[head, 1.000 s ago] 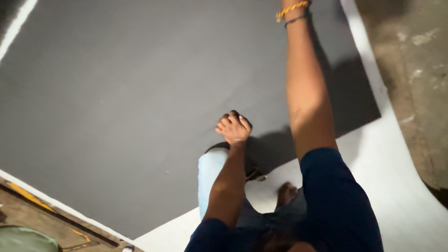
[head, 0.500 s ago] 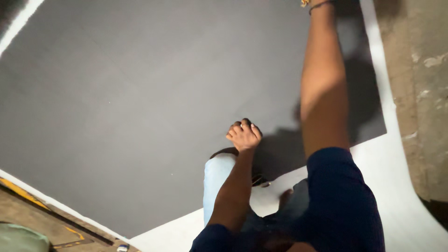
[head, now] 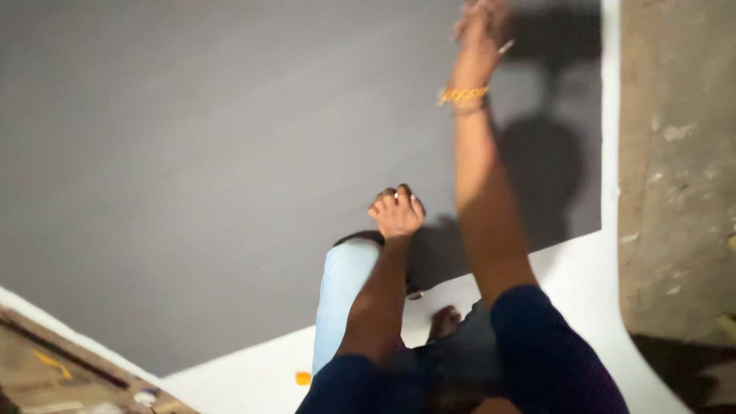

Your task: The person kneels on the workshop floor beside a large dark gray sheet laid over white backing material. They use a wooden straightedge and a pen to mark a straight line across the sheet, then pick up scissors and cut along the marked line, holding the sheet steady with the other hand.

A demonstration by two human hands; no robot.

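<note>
I am crouched on a large grey sheet (head: 192,169) with a white border (head: 230,376). My left hand (head: 396,211) rests on the grey surface just beyond my light-blue trouser knee (head: 345,284), fingers curled into a fist with nothing seen in it. My right hand (head: 479,27) is stretched far out near the sheet's far right corner, blurred, and grips a thin white stick (head: 506,47). An orange bangle (head: 462,96) is on that wrist. The hand's shadow falls on the grey to its right.
Bare concrete floor (head: 675,153) runs along the right of the white border. A small orange object (head: 303,378) lies on the white strip near my knee. My bare foot (head: 445,322) is tucked under me. Brown flooring with small bits (head: 61,368) is at lower left.
My right hand, out past the top edge half a second ago, is back in view at the far corner. My left fist has stayed by my knee.
</note>
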